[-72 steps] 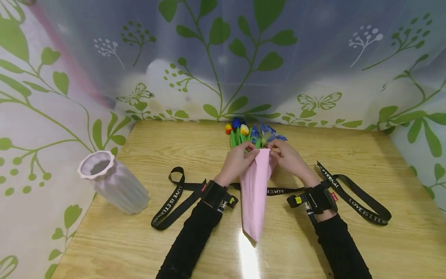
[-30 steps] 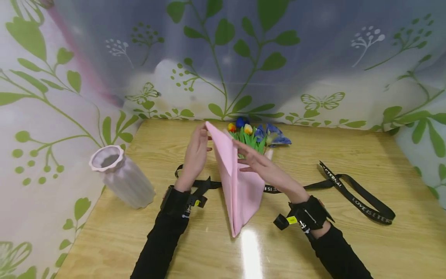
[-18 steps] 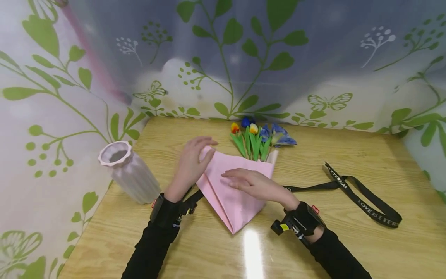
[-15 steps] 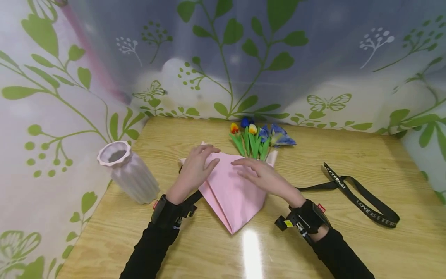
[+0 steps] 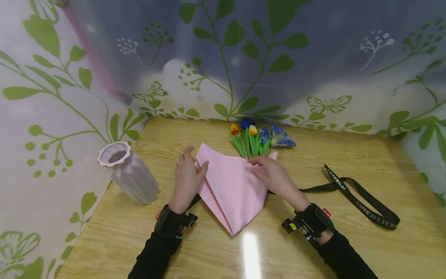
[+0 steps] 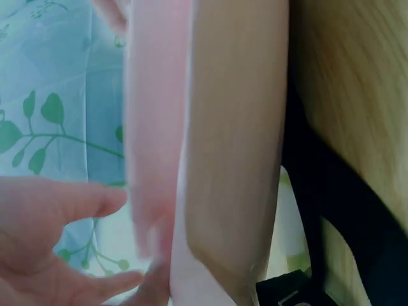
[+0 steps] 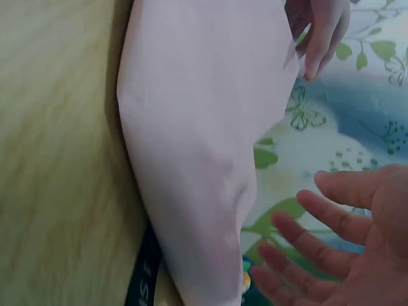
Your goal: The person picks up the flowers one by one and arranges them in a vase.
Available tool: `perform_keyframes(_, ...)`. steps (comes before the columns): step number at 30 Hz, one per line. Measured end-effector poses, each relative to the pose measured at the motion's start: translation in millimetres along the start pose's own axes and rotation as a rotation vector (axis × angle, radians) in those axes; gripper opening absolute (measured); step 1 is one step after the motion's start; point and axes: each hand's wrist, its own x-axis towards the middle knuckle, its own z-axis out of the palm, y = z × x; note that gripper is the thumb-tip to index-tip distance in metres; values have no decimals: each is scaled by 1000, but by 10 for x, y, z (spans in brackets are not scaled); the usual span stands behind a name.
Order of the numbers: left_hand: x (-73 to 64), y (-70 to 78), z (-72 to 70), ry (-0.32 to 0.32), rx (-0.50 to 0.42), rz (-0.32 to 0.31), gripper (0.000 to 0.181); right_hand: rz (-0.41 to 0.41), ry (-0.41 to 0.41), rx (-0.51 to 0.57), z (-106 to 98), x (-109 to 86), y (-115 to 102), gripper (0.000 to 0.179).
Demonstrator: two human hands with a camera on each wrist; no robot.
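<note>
A pink sheet of wrapping paper (image 5: 233, 190) lies folded to a point at the near end. From its far side stick out artificial tulips (image 5: 252, 145) and a blue-violet flower (image 5: 282, 138); their lower stems are hidden. My left hand (image 5: 187, 178) is at the paper's left edge, thumb towards its top face; in the left wrist view its thumb and forefinger spread apart, some fingertips right at the edge. My right hand (image 5: 277, 179) hovers over the paper's upper right, and the right wrist view shows its fingers (image 7: 325, 252) spread with nothing between them.
Black lettered ribbon (image 5: 378, 211) runs under the paper and loops on the right side of the wooden table (image 5: 366, 155). A pale ribbed vase (image 5: 136, 178) stands on the left. Printed curtains (image 5: 244, 85) close off the back and sides.
The paper's left flap, raised upright a second ago, now lies folded over the stems. My left hand has moved from above the paper to its left edge; the right has drawn back slightly rightwards.
</note>
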Motion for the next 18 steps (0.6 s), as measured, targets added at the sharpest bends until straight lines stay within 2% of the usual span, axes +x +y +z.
perform_keyframes(3,-50,14,44,-86,-9,-12,73,-3,-26,65,63,-28,-74,21)
perform_keyframes(6,-90,45,99,-157,-50,-9,82,0,-93,141,111,-64,-139,29)
perform_keyframes(9,-119,114,164,-220,-121,12,71,8,-143,215,135,-102,-199,47)
perform_keyframes(11,-148,176,200,-282,-160,39,62,24,-144,243,138,-124,-237,59)
perform_keyframes(13,-186,235,236,-346,-180,92,65,40,-117,230,130,-146,-273,73)
perform_keyframes(15,-232,289,271,-400,-194,158,78,67,-80,202,110,-177,-304,91)
perform_keyframes(18,-283,367,346,-440,-211,281,93,79,-12,165,39,-273,-331,117)
